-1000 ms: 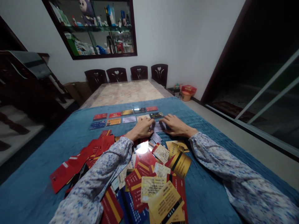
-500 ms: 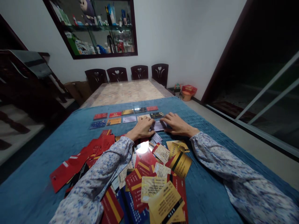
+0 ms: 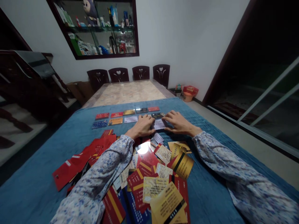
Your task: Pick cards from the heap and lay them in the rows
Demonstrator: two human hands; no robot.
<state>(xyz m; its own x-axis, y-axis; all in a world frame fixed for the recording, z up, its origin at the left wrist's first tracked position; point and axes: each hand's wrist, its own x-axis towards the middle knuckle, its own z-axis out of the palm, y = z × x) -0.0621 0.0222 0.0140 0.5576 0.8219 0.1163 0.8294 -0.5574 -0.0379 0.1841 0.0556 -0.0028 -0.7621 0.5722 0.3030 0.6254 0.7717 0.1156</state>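
Note:
A pale lavender card lies between my two hands, just on the near side of a black card. My left hand is closed with its fingertips on the card's left edge, partly covering a light card behind it. From the other side, my right hand pinches the right edge with curled fingers. Below my hands spreads a loose pile of red, gold, white and blue cards, among them a gold card and a red card. A smaller lavender card pokes out at its top.
Two rows of cards lie beyond my hands, including a blue card, an orange card and a red card. Red cards fan out at left. A blue cloth covers the near table; chairs stand behind.
The view has shifted slightly. My hands and the lavender card have edged a little farther away, closer to the black card. The pile looks unchanged.

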